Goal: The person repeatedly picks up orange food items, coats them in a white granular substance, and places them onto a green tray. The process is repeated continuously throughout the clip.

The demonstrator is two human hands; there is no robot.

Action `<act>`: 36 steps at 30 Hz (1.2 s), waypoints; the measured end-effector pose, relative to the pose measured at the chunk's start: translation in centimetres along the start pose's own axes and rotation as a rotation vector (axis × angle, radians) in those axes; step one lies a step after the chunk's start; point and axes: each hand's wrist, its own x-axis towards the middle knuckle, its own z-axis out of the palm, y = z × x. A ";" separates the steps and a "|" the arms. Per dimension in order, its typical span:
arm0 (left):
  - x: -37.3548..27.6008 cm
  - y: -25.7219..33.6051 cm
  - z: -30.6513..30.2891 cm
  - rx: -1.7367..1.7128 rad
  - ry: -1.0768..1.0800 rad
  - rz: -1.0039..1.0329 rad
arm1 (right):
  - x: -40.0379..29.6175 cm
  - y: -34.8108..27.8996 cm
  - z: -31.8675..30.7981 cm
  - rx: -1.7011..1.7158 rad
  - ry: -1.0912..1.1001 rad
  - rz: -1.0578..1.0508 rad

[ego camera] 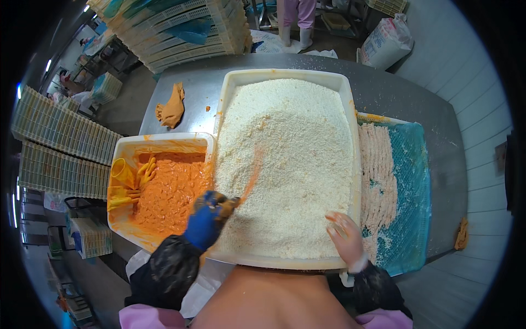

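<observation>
My left hand [210,218], in a blue glove with a stained palm, grips one end of an orange-coated strip [253,174], blurred by motion, over white crumbs [287,164] in a large white tub [356,164]. To the left, a smaller white tub [164,137] holds an orange, wet mixture [170,197] and yellow rubber gloves [123,174]. My right hand [345,236], in a thin pale glove with orange on its fingertips, hovers with fingers apart near the large tub's lower right corner. Crumbed strips [376,177] lie in rows on a teal mesh sheet [411,197] at the right.
A crumpled tan cloth [171,107] lies on the metal table [197,82]; another cloth [461,234] is at its right edge. Stacked plastic trays [185,41] rise beyond the table, with more at left. A person in white boots [305,39] and a white sack [386,43] are behind it.
</observation>
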 end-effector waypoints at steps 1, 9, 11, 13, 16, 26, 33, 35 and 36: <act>0.2 0.3 0.7 0.160 -0.020 0.079 | 1.7 0.8 1.5 -0.034 -0.016 0.015; 0.8 -5.6 0.9 0.181 0.277 0.000 | 9.1 -2.6 10.9 -0.242 -0.312 -0.217; 0.2 -8.1 -1.3 0.047 0.376 -0.115 | 9.3 -2.1 9.2 -0.446 -0.439 -0.196; -0.1 -10.3 -2.5 0.263 0.341 -0.160 | 8.5 0.5 6.9 -0.577 -0.281 -0.315; -4.3 -19.0 3.8 0.826 0.290 -0.403 | 8.0 1.8 3.0 -0.109 -0.189 0.058; -6.5 -20.7 2.1 -0.156 0.057 -0.778 | 15.4 5.4 -17.3 0.454 0.279 0.361; -6.4 -21.4 1.3 -0.706 0.290 -1.115 | 17.0 25.8 -21.1 -0.601 0.331 0.443; -7.4 -21.5 0.5 -0.649 0.384 -1.165 | 17.0 23.7 -19.3 -0.669 0.230 0.512; -7.8 -21.7 0.8 -0.630 0.414 -1.187 | 16.5 22.3 -19.3 -0.716 0.185 0.555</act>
